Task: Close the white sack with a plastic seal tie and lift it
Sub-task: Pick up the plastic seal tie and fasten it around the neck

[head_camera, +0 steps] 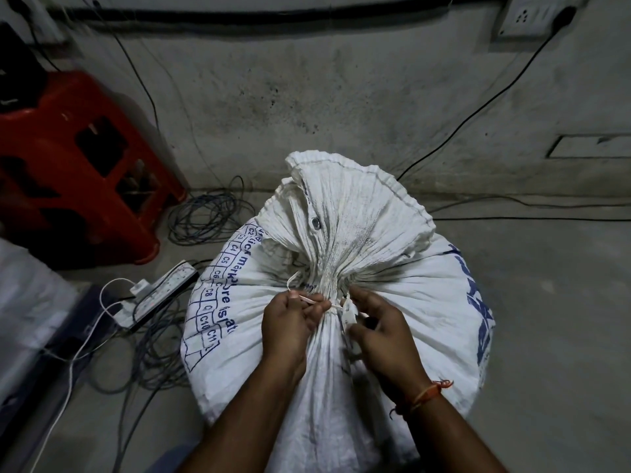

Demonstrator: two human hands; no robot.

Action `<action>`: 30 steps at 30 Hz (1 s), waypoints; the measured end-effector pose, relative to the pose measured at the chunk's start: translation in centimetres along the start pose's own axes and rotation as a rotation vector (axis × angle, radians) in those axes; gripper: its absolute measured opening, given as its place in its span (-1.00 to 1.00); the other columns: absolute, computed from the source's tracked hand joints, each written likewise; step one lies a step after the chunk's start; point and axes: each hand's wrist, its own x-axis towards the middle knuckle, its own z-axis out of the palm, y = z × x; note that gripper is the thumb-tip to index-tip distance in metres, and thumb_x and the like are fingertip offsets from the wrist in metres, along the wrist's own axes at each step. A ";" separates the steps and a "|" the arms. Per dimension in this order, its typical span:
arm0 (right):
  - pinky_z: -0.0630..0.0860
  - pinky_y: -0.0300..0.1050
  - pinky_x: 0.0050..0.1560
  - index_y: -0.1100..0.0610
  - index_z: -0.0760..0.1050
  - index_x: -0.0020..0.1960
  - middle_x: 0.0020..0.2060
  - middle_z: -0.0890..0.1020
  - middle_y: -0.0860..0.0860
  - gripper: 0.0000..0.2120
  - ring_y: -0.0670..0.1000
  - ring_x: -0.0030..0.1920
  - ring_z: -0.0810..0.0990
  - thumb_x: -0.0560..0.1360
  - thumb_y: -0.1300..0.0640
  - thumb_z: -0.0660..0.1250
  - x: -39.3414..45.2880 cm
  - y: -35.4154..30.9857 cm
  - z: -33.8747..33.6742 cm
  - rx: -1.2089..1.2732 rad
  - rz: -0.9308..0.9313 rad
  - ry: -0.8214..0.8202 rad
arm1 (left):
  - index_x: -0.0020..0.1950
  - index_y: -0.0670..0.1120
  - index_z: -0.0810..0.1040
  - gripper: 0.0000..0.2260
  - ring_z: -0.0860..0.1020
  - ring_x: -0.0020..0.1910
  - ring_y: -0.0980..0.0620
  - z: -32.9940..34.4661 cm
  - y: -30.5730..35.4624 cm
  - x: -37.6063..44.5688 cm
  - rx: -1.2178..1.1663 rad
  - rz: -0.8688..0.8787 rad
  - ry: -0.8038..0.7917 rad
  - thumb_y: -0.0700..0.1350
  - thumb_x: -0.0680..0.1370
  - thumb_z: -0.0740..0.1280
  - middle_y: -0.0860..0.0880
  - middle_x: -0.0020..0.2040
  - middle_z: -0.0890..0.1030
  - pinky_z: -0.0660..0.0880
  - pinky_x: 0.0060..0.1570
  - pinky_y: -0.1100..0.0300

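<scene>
Sack (368, 233) in white woven plastic stands on the concrete floor (546, 302) before you, its neck gathered. Your left hand (290, 322) pinches the free tail of the plastic seal tie (333, 306) looped round the neck; your right hand (379, 327) grips the tie's tag end against the sack.

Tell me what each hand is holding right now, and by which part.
The left hand pinches the seal tie by its thin free tail. The right hand holds the tie's locking tag end against the gathered neck of the white sack.
</scene>
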 end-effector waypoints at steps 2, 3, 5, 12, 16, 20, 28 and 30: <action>0.61 0.11 0.10 -0.14 0.58 0.15 0.05 0.70 -0.16 -0.40 -0.01 -0.12 0.59 0.33 0.46 0.30 0.1 0.1 0.0 -0.007 -0.015 -0.004 | -0.16 -0.24 0.46 -0.66 0.68 -0.44 0.10 0.0 0.0 0.0 0.003 -0.004 0.012 -0.21 0.74 0.04 -0.22 -0.19 0.61 0.54 -0.45 0.38; 0.60 0.04 0.10 -0.15 0.57 0.13 0.04 0.70 -0.17 -0.39 0.00 -0.12 0.60 0.33 0.49 0.30 0.1 0.1 -0.1 -0.010 -0.015 -0.004 | -0.16 -0.24 0.46 -0.66 0.68 -0.44 0.10 0.0 0.1 0.0 0.002 -0.006 0.016 -0.22 0.74 0.04 -0.22 -0.19 0.61 0.54 -0.45 0.38; 0.60 0.03 0.11 -0.16 0.57 0.13 0.06 0.70 -0.18 -0.38 0.07 -0.09 0.64 0.32 0.48 0.30 0.2 0.1 -0.1 -0.014 -0.010 -0.002 | -0.13 -0.26 0.46 -0.68 0.68 -0.43 0.10 0.0 0.1 0.1 -0.001 -0.013 0.021 -0.23 0.74 0.04 -0.21 -0.19 0.60 0.54 -0.45 0.38; 0.61 0.09 0.16 -0.10 0.57 0.23 0.11 0.69 -0.13 -0.39 0.16 0.03 0.67 0.29 0.40 0.30 0.1 0.0 -0.1 -0.020 -0.008 0.006 | -0.12 -0.27 0.48 -0.66 0.69 -0.40 0.12 0.2 -0.1 0.1 -0.013 0.000 0.021 -0.21 0.74 0.04 -0.23 -0.20 0.59 0.55 -0.42 0.39; 0.57 -0.08 0.17 0.03 0.56 0.30 0.11 0.68 -0.15 -0.38 -0.02 -0.01 0.63 0.35 0.50 0.32 0.2 0.1 -0.2 -0.049 -0.026 0.004 | -0.05 -0.29 0.47 -0.69 0.69 -0.40 0.11 0.4 -0.4 0.1 -0.017 -0.007 0.014 -0.19 0.74 0.04 -0.22 -0.19 0.61 0.57 -0.40 0.38; 0.56 -0.19 0.04 0.04 0.54 0.32 0.02 0.67 -0.12 -0.40 -0.08 -0.12 0.58 0.38 0.49 0.33 0.2 0.0 -0.2 -0.049 -0.018 -0.009 | -0.08 -0.28 0.47 -0.69 0.70 -0.39 0.10 0.4 -0.4 0.1 -0.025 -0.006 0.019 -0.20 0.74 0.04 -0.22 -0.20 0.61 0.56 -0.41 0.39; 0.64 0.30 -0.07 0.03 0.55 0.34 -0.08 0.68 -0.20 -0.40 -0.18 -0.27 0.54 0.38 0.45 0.33 0.4 0.1 -0.1 -0.036 0.010 0.000 | -0.12 -0.26 0.47 -0.67 0.70 -0.41 0.08 0.1 -0.3 0.4 -0.021 -0.013 0.025 -0.22 0.74 0.04 -0.23 -0.19 0.62 0.54 -0.44 0.39; 0.63 0.29 -0.02 0.04 0.53 0.36 0.02 0.67 -0.20 -0.40 -0.20 -0.23 0.57 0.35 0.36 0.35 0.3 0.2 0.1 -0.037 -0.001 -0.010 | -0.12 -0.26 0.47 -0.67 0.69 -0.41 0.08 0.2 -0.3 0.4 -0.014 -0.015 0.021 -0.22 0.74 0.04 -0.23 -0.19 0.62 0.55 -0.43 0.38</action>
